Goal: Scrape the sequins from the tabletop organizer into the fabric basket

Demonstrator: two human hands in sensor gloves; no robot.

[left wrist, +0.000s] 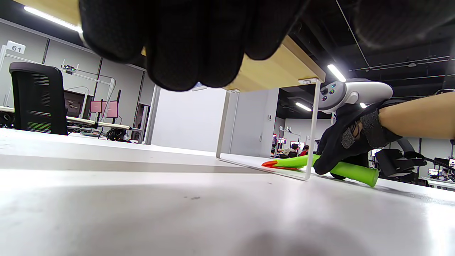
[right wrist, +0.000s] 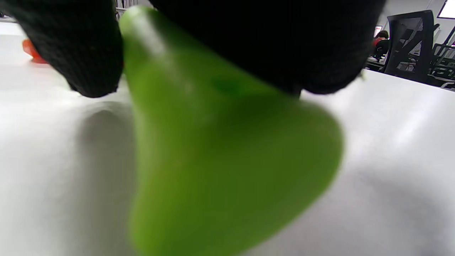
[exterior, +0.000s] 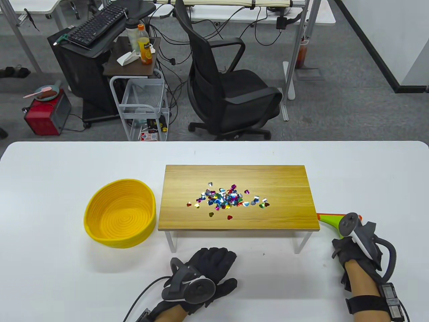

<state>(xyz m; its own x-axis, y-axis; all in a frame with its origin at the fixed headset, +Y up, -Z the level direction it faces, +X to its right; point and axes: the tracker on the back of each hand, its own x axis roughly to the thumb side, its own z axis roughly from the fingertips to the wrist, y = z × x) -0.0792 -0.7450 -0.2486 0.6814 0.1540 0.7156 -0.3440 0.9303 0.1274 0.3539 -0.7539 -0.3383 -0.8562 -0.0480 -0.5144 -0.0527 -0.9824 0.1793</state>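
Note:
A pile of coloured heart sequins (exterior: 228,198) lies in the middle of the wooden tabletop organizer (exterior: 274,181), a low shelf on white legs. The yellow fabric basket (exterior: 134,234) stands empty just left of it. My left hand (exterior: 214,260) rests flat on the table in front of the organizer, fingers spread, holding nothing. My right hand (exterior: 352,251) grips the green scraper (exterior: 330,220), which lies on the table at the organizer's right front corner, its orange edge pointing left. The scraper also shows in the left wrist view (left wrist: 352,171) and its handle fills the right wrist view (right wrist: 220,149).
The white table (exterior: 50,268) carries only these items. The organizer's white legs (exterior: 171,239) stand between my hands and the space under it. Beyond the far table edge are an office chair (exterior: 231,97), a wire cart (exterior: 142,107) and a computer stand.

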